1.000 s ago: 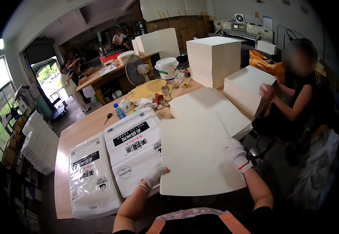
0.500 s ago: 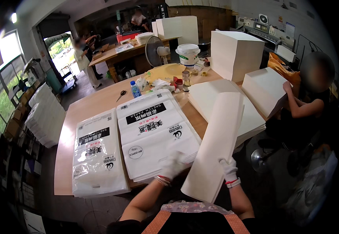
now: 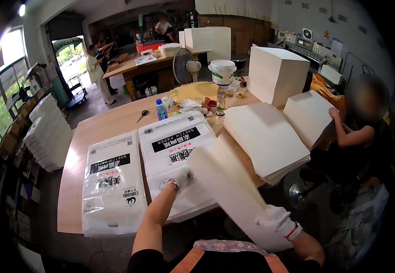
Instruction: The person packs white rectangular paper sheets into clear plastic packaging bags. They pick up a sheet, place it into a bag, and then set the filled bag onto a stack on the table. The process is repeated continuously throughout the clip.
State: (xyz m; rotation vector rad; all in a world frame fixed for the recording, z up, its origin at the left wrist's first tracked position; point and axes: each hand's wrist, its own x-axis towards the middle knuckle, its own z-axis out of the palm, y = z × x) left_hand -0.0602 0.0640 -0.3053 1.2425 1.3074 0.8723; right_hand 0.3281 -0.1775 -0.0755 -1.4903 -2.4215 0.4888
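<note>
My right hand (image 3: 277,221), in a white glove, grips the near end of a curled bundle of large off-white paper sheets (image 3: 234,179). The bundle slants up and left, its far end over a stack of printed plastic bags (image 3: 175,132). My left hand (image 3: 184,177), also gloved, is at the lower middle of that stack, left of the paper; its fingers are blurred. Beside it on the left lies a clear plastic bag packed flat, with black print (image 3: 111,182). A stack of loose paper sheets (image 3: 268,141) rests on the table to the right.
On the table (image 3: 81,148) are scissors (image 3: 143,116), a blue-capped bottle (image 3: 161,110), a white bucket (image 3: 222,73), a fan (image 3: 184,66) and a tall paper block (image 3: 277,75). At the right a seated person handles a smaller paper stack (image 3: 309,116). Wrapped packs (image 3: 47,134) stand left.
The paper bundle has swung from leaning right to leaning left across the bags. My right hand has shifted right and down with it; my left hand has moved up and left over the bags.
</note>
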